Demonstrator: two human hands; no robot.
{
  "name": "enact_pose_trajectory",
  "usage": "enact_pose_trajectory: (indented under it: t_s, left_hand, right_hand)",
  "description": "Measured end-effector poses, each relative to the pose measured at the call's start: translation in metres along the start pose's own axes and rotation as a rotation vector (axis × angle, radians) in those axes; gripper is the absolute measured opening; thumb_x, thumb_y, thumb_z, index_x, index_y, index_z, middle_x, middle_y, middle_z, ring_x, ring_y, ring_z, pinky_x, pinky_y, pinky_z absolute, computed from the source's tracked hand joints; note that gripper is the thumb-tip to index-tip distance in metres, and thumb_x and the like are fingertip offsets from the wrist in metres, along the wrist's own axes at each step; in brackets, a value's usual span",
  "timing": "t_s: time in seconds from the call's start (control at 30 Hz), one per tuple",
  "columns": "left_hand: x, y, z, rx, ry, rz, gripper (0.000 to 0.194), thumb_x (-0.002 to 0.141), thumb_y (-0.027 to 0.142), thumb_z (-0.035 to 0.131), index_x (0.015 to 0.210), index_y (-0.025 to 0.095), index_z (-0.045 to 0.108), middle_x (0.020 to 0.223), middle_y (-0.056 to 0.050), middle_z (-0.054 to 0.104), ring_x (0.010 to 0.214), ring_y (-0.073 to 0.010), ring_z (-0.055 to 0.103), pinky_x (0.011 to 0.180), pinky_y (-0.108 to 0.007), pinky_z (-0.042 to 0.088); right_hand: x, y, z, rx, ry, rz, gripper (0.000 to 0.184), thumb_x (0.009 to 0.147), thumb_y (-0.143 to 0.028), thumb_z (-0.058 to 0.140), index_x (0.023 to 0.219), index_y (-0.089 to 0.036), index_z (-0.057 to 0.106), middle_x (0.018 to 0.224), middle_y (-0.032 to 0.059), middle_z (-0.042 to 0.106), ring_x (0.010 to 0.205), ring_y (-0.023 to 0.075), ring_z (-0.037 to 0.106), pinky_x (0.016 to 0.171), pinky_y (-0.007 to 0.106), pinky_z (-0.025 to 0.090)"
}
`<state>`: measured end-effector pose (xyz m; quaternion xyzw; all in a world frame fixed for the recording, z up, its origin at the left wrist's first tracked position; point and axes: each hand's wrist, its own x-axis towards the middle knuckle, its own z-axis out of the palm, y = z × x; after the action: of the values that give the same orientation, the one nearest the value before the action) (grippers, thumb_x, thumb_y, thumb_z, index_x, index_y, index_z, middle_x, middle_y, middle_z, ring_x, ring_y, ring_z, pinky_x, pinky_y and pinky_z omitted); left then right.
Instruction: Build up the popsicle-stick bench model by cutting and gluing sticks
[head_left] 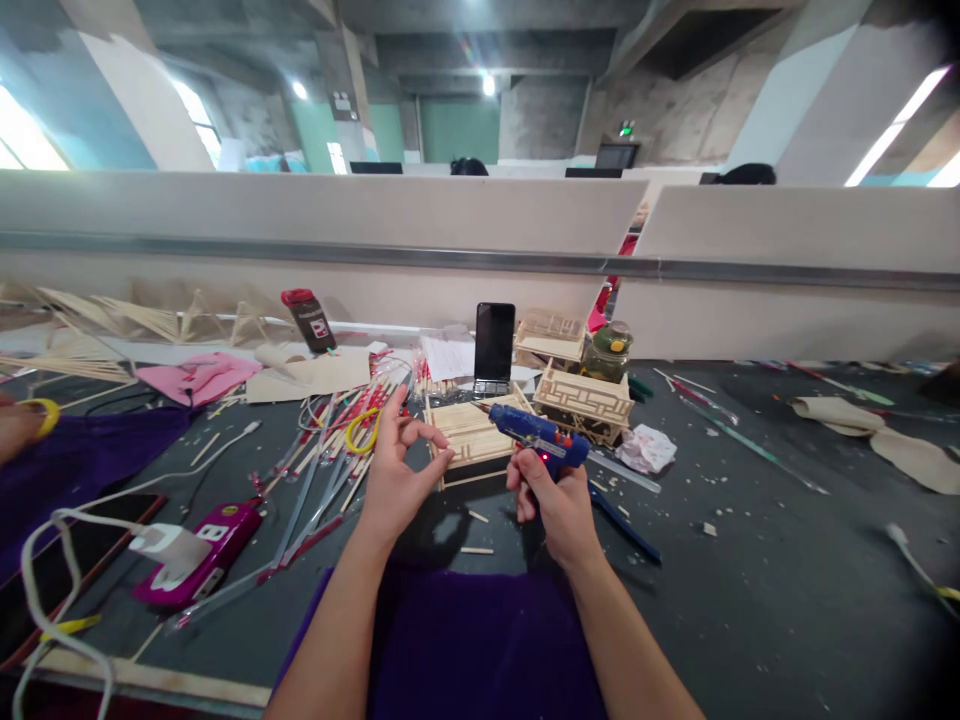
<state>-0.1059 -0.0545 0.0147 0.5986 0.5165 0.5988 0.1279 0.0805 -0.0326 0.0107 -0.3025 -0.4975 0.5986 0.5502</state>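
Note:
My right hand [551,490] is wrapped round the grip of a blue hot glue gun [536,432], its nozzle pointing up and left. A small red light shows on the gun's handle. Beneath the nozzle lies a small wooden stick model [472,440], like a slatted platform with a low frame. At the model's left side is my left hand [401,465], thumb and index fingertip brought together in a pinch, other fingers raised. Whatever sits in that pinch is too small to make out. Short wood pieces [477,551] lie on the dark table in front.
Behind stand a black phone [494,345], another stick model [583,398] and a glass jar [609,350]. Crumpled tissue [646,449] and blue-handled pliers [626,525] lie right. Left are yellow-handled scissors [363,432], glue sticks, a pink power strip [202,555] and another person's hand [19,425].

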Motion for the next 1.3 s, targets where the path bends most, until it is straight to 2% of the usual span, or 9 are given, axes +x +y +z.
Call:
enact_pose_trajectory:
  t_s: [0.13, 0.33, 0.57, 0.67, 0.83, 1.0, 1.17, 1.3]
  left_hand:
    - [0.0, 0.0, -0.001, 0.005, -0.027, 0.011, 0.088, 0.078, 0.016, 0.069, 0.15, 0.024, 0.019, 0.078, 0.003, 0.063, 0.088, -0.0174, 0.062, 0.102, -0.043, 0.038]
    - [0.001, -0.001, -0.001, -0.037, -0.049, 0.02, 0.089, 0.078, 0.014, 0.068, 0.151, 0.023, 0.019, 0.076, 0.002, 0.062, 0.106, -0.0215, 0.062, 0.106, -0.046, 0.036]
    - [0.001, -0.007, -0.001, 0.008, -0.056, 0.052, 0.086, 0.077, 0.012, 0.069, 0.149, 0.026, 0.025, 0.076, 0.004, 0.062, 0.095, -0.019, 0.067, 0.113, -0.05, 0.027]
    - [0.002, -0.008, 0.0, -0.001, -0.053, 0.065, 0.083, 0.078, 0.014, 0.069, 0.148, 0.026, 0.027, 0.077, 0.004, 0.062, 0.093, -0.0184, 0.067, 0.111, -0.049, 0.032]
    - [0.003, -0.005, 0.001, 0.008, -0.029, 0.098, 0.078, 0.078, 0.015, 0.07, 0.146, 0.024, 0.032, 0.077, 0.001, 0.063, 0.109, -0.0205, 0.062, 0.105, -0.043, 0.041]
    - [0.002, -0.004, 0.0, 0.0, 0.021, 0.05, 0.08, 0.076, 0.016, 0.072, 0.146, 0.024, 0.033, 0.082, 0.001, 0.062, 0.1, -0.0183, 0.065, 0.103, -0.04, 0.043]
    - [0.003, -0.004, 0.001, -0.025, 0.007, 0.058, 0.081, 0.076, 0.017, 0.072, 0.147, 0.023, 0.032, 0.077, 0.002, 0.061, 0.103, -0.0199, 0.064, 0.105, -0.044, 0.041]
    - [0.004, -0.003, 0.002, -0.014, 0.025, 0.061, 0.082, 0.076, 0.017, 0.072, 0.147, 0.023, 0.032, 0.073, 0.002, 0.062, 0.109, -0.0222, 0.061, 0.107, -0.047, 0.038]
  right_hand:
    - [0.001, 0.0, -0.001, 0.025, 0.006, -0.006, 0.039, 0.081, -0.051, 0.068, 0.068, -0.015, 0.062, 0.06, -0.0013, 0.06, 0.035, 0.0043, 0.043, 0.035, 0.018, 0.041]
    - [0.001, -0.001, 0.0, 0.038, 0.015, -0.007, 0.039, 0.081, -0.052, 0.068, 0.068, -0.015, 0.06, 0.06, -0.0016, 0.06, 0.035, 0.0043, 0.042, 0.035, 0.019, 0.04]
    - [0.001, 0.0, -0.001, 0.04, 0.001, -0.005, 0.038, 0.082, -0.051, 0.068, 0.071, -0.015, 0.061, 0.061, -0.001, 0.061, 0.035, 0.0043, 0.042, 0.035, 0.018, 0.04]
    - [0.001, 0.0, 0.0, 0.042, -0.005, -0.007, 0.038, 0.082, -0.051, 0.067, 0.07, -0.015, 0.06, 0.061, -0.0011, 0.06, 0.036, 0.0044, 0.043, 0.036, 0.018, 0.04]
    - [0.0, 0.0, 0.0, 0.051, -0.008, -0.013, 0.039, 0.082, -0.049, 0.067, 0.065, -0.015, 0.06, 0.06, -0.0012, 0.06, 0.035, 0.004, 0.042, 0.036, 0.019, 0.039]
    - [0.004, -0.001, -0.003, 0.058, 0.014, -0.014, 0.037, 0.082, -0.048, 0.068, 0.067, -0.015, 0.061, 0.062, -0.0009, 0.061, 0.035, 0.0039, 0.041, 0.036, 0.019, 0.038]
    - [0.003, -0.023, -0.021, 0.19, 0.133, 0.019, 0.027, 0.081, -0.042, 0.067, 0.086, -0.015, 0.068, 0.069, 0.0, 0.064, 0.044, 0.0067, 0.047, 0.039, 0.02, 0.043]
    - [-0.014, -0.042, -0.056, 0.34, 0.307, 0.194, 0.022, 0.074, -0.028, 0.072, 0.092, -0.015, 0.069, 0.068, -0.0008, 0.061, 0.057, 0.0104, 0.055, 0.05, 0.02, 0.053]
